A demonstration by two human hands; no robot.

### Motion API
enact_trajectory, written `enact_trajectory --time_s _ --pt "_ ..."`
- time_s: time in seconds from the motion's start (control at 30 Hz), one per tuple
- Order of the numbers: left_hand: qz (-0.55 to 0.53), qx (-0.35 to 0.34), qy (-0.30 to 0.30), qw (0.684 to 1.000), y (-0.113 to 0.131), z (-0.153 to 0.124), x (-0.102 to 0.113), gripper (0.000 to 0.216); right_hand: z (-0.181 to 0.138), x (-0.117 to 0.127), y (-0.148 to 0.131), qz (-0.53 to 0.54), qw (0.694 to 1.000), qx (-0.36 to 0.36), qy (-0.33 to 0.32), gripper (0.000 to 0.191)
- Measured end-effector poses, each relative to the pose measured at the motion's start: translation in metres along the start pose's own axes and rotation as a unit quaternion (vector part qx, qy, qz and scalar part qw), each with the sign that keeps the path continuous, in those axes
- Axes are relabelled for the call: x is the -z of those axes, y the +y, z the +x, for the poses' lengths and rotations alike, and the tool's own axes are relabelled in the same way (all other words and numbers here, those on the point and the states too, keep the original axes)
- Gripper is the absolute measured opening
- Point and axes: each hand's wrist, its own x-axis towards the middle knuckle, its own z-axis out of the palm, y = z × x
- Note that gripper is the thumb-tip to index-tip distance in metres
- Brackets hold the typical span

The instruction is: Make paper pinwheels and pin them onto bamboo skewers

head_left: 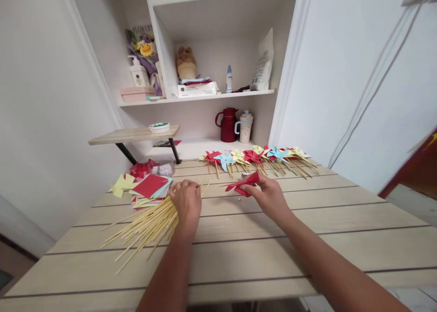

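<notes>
A red paper pinwheel (pixel 246 183) is pinched between the thumb and fingers of my right hand (pixel 269 194), raised above the middle of the table. My left hand (pixel 187 202) lies over the upper ends of a fanned bundle of thin wooden sticks (pixel 146 228), its fingers curled down onto them. How many sticks those fingers grip is hidden. A stack of coloured paper squares (pixel 150 186), red on top, sits just left of that hand. Several finished pinwheels (pixel 252 156) in red, blue and yellow, on sticks, lie in a row along the back.
A yellow folded paper (pixel 123 184) and a clear box (pixel 164 168) are at the table's left. Behind them stands a small raised shelf (pixel 133 134). A dark red jug (pixel 228 124) and a speckled cup (pixel 245 128) are on the lower shelf. A small round object (pixel 246 176) is behind the held pinwheel.
</notes>
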Motion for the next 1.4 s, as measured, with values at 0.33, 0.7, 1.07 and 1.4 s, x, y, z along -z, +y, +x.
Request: enact_trajectory --time_s 0.33,0.7,1.07,1.4 --pt "0.024 -0.06 -0.08 0.995 0.003 -0.005 -0.019 0.01 0.001 0.0 -0.003 0.004 1.0 0.009 -0.008 0.011" --pt "0.031 -0.125 -0.064 0.99 0.022 -0.006 -0.023 0.02 0.004 -0.002 0.003 0.153 0.984 -0.089 0.02 0.017" --pt "-0.213 0.009 -0.006 0.977 0.026 -0.007 -0.019 0.014 0.012 -0.003 0.007 0.37 0.909 -0.167 0.098 0.028" --pt "-0.322 -0.037 -0.085 0.942 0.045 -0.021 -0.025 0.01 0.008 -0.019 0.012 0.455 0.867 -0.198 0.057 0.024"
